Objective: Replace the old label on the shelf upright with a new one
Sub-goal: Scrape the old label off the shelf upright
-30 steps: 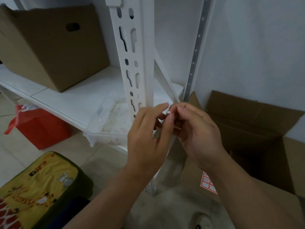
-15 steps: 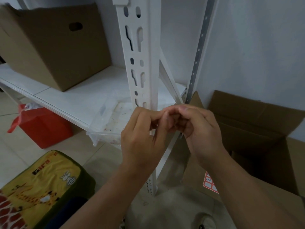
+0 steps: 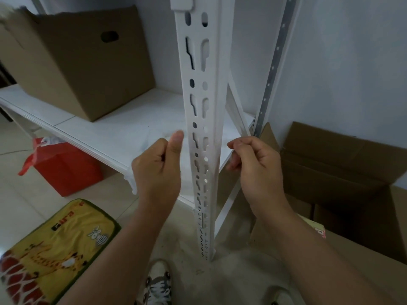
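Your hands flank the slotted shelf upright [image 3: 203,119], no label visible.

Your left hand [image 3: 157,170] is loosely curled, thumb up, holding nothing visible; whether your right hand [image 3: 256,166], fingertips pinched, holds anything I cannot tell. A label is probably thin, limp and sticky: take it by one corner.

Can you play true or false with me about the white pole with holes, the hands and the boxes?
1. The left hand and right hand are on opposite sides of the white upright. True.
2. A closed cardboard box sits on the shelf. True.
3. The bag under the shelf is blue. False: the bag is red.
4. The box on the floor at the right is taped shut. False: that open box has its flaps up.
5. Both hands have curled fingers. True.
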Motion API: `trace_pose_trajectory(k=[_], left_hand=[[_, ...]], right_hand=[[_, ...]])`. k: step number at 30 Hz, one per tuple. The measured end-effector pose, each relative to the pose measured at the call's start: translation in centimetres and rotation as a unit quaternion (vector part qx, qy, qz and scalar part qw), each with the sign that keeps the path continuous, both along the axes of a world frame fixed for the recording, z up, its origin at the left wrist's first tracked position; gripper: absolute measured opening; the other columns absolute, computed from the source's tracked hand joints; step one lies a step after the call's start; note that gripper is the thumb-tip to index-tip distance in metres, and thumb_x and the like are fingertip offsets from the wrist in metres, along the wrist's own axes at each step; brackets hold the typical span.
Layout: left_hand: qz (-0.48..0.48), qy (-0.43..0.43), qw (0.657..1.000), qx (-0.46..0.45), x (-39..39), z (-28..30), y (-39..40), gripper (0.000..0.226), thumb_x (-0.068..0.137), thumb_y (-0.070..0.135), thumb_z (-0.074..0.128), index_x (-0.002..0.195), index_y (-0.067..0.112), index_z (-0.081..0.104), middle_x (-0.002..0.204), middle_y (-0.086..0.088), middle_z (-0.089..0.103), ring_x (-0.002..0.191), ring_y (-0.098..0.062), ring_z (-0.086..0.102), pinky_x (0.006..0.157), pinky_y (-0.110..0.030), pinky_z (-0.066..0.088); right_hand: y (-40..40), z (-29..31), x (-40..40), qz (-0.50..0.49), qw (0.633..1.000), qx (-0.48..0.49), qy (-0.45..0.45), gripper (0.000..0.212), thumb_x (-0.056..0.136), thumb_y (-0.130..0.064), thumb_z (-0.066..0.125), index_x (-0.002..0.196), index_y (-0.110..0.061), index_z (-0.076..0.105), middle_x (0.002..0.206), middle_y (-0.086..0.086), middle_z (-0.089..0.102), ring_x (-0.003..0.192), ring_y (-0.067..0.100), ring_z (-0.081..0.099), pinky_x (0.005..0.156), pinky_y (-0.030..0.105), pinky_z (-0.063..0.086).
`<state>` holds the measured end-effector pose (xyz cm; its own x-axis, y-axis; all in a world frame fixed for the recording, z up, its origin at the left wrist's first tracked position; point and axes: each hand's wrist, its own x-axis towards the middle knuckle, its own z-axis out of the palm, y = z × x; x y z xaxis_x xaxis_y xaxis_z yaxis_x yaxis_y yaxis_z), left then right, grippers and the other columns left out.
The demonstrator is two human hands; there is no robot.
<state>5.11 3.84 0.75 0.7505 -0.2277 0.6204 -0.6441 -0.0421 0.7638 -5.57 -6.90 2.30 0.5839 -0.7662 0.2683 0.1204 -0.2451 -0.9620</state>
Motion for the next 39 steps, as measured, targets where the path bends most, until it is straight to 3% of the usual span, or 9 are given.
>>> trace_pose_trajectory(k=[6,13,16,18,21,23,27,32,39], left_hand=[[0.05,0.204,0.972,0.101,4.3,-2.2,-0.8,0.039,0.104,0.041,0.032,0.09,0.013,0.055,0.08,-0.009,0.064,0.068,-0.014,0.061,0.056,-0.023,0.04],[0.029,0.149,0.921,0.36,6.6,-4.6,-2.2,0.053,0.103,0.045,0.032,0.069,0.008,0.046,0.069,-0.009,0.057,0.075,-0.03,0.062,0.065,-0.037,0.044],[0.023,0.144,0.903,0.405,6.8,-5.3,-2.3,0.017,0.098,0.022,0.05,0.11,0.01,0.046,0.111,-0.011,0.054,0.106,-0.033,0.054,0.084,-0.042,0.042],[0.03,0.141,0.884,0.445,6.9,-5.4,-2.2,0.047,0.092,0.024,0.06,0.133,0.014,0.038,0.131,-0.011,0.045,0.121,-0.034,0.045,0.095,-0.045,0.038],[0.077,0.093,0.857,0.501,7.2,-5.2,-2.3,0.043,0.096,0.049,0.046,0.106,0.012,0.066,0.111,-0.011,0.059,0.111,-0.033,0.052,0.093,-0.045,0.04],[0.064,0.104,0.867,0.483,7.0,-4.9,-2.3,0.05,0.101,0.044,0.037,0.077,0.008,0.062,0.09,-0.012,0.059,0.096,-0.035,0.059,0.083,-0.042,0.043],[0.0,0.166,0.944,0.285,5.7,-3.7,-2.9,0.03,0.096,0.007,0.042,0.124,0.012,0.052,0.131,-0.011,0.046,0.106,-0.028,0.057,0.09,-0.037,0.046],[-0.032,0.196,0.98,-0.035,2.3,0.3,-2.8,0.036,0.095,0.024,0.031,0.123,0.015,0.052,0.109,-0.001,0.063,0.095,-0.012,0.062,0.089,-0.036,0.054],[-0.064,-0.051,0.997,0.004,-3.4,1.0,-3.5,0.078,0.084,0.028,0.046,0.152,0.011,0.01,0.145,0.018,0.024,0.132,0.014,0.028,0.103,-0.007,0.032]], right_hand=[[0.4,-0.4,0.6,-0.005,1.0,-0.005,0.0,0.022,0.096,-0.013,0.049,0.084,-0.015,0.066,0.058,-0.008,0.056,0.059,0.008,0.055,0.057,0.015,0.047],[0.5,-0.9,1.0,0.001,0.999,-0.032,0.008,0.022,0.097,-0.012,0.049,0.083,-0.016,0.065,0.058,-0.013,0.057,0.058,0.003,0.055,0.058,0.015,0.048],[0.4,-1.0,1.0,0.002,0.999,-0.045,0.014,0.022,0.097,-0.012,0.049,0.082,-0.016,0.065,0.058,-0.015,0.057,0.059,0.004,0.055,0.057,0.017,0.048],[0.4,-1.1,0.9,0.003,0.999,-0.05,0.017,0.022,0.097,-0.012,0.049,0.082,-0.017,0.064,0.058,-0.015,0.057,0.058,0.005,0.054,0.057,0.018,0.047],[0.3,-1.3,0.8,0.005,0.998,-0.051,0.025,0.022,0.097,-0.014,0.048,0.082,-0.019,0.065,0.058,-0.014,0.057,0.059,0.006,0.054,0.057,0.018,0.047],[0.2,-1.3,0.8,0.009,0.998,-0.06,0.035,0.024,0.098,-0.016,0.047,0.082,-0.021,0.064,0.059,-0.013,0.057,0.059,0.005,0.054,0.058,0.019,0.047],[0.5,-1.5,0.9,0.026,0.995,-0.069,0.066,0.026,0.1,-0.023,0.044,0.082,-0.024,0.063,0.069,-0.013,0.061,0.069,0.005,0.059,0.064,0.021,0.05],[0.4,-1.6,1.0,0.039,0.993,-0.06,0.092,0.032,0.101,-0.03,0.04,0.086,-0.018,0.066,0.076,-0.005,0.065,0.076,0.009,0.062,0.072,0.03,0.054],[0.3,-0.7,0.7,0.03,0.998,0.021,0.05,0.032,0.101,-0.028,0.04,0.091,-0.014,0.067,0.079,0.008,0.067,0.074,0.016,0.065,0.066,0.023,0.055]])
